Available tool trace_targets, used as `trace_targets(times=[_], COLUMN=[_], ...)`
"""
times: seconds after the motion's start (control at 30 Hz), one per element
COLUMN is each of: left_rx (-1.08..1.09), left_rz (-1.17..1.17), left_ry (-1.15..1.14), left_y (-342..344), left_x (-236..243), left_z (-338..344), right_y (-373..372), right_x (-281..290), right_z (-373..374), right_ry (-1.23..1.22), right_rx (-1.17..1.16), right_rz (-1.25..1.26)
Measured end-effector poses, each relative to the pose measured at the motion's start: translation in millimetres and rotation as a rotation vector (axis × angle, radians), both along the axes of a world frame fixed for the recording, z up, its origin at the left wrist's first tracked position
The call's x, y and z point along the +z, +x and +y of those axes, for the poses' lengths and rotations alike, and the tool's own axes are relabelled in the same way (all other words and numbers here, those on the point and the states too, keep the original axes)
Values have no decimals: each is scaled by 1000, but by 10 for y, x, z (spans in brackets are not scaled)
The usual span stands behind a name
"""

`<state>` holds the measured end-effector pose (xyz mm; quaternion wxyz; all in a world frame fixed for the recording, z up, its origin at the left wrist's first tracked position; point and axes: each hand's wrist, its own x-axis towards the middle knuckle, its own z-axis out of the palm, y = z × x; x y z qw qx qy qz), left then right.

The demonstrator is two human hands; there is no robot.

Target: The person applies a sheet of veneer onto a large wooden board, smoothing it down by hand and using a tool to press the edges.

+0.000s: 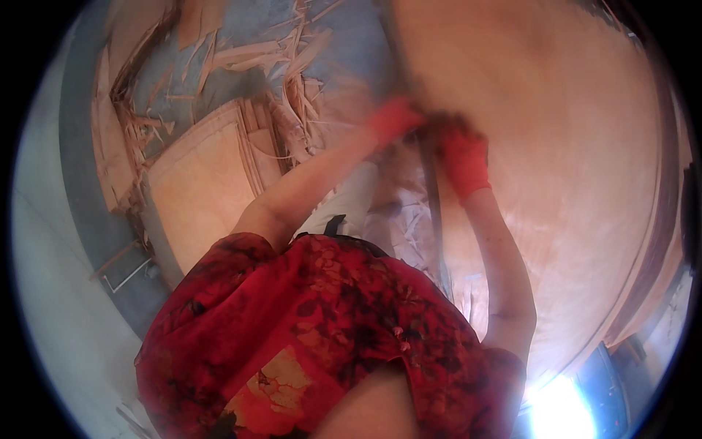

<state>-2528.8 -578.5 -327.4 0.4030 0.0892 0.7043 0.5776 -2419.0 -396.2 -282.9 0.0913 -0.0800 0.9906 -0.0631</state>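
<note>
Both of my hands wear red gloves and meet near the left edge of a large, smooth wood sheet (548,146), which looks like veneer or plywood. My left hand (395,121) reaches in just off that edge, its fingers smeared by motion. Over the edge itself is my right hand (463,154), with fingers bent toward the left hand and dark at the tips. Blur hides whether either hand grips anything.
A stack of smaller wood sheets (201,186) lies left of my left arm. Torn veneer strips (292,66) litter the grey floor (238,33) beyond it. A thin bent metal rod (131,276) is at the lower left. Bright light shines at the lower right.
</note>
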Motion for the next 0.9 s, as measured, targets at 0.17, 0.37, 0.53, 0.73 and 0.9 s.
trace_targets(times=[0.17, 0.37, 0.53, 0.73, 0.9], left_rx=[-22, -46, -339, -152, -175], left_rz=[-67, -86, 829, 126, 79], left_ry=[40, -79, -484, -373, -335], left_y=[-14, 123, -200, -227, 498], left_x=[-7, -52, 285, 774, 808], left_z=[-41, -283, -409, -680, -782], right_y=[-17, -15, 60, -26, 774], right_x=[76, 50, 82, 342, 923], right_z=[-3, -54, -99, 215, 483], right_ry=[1, 32, 92, -159, -452], right_rx=[14, 28, 31, -16, -317], right_rz=[-20, -5, 41, -15, 301])
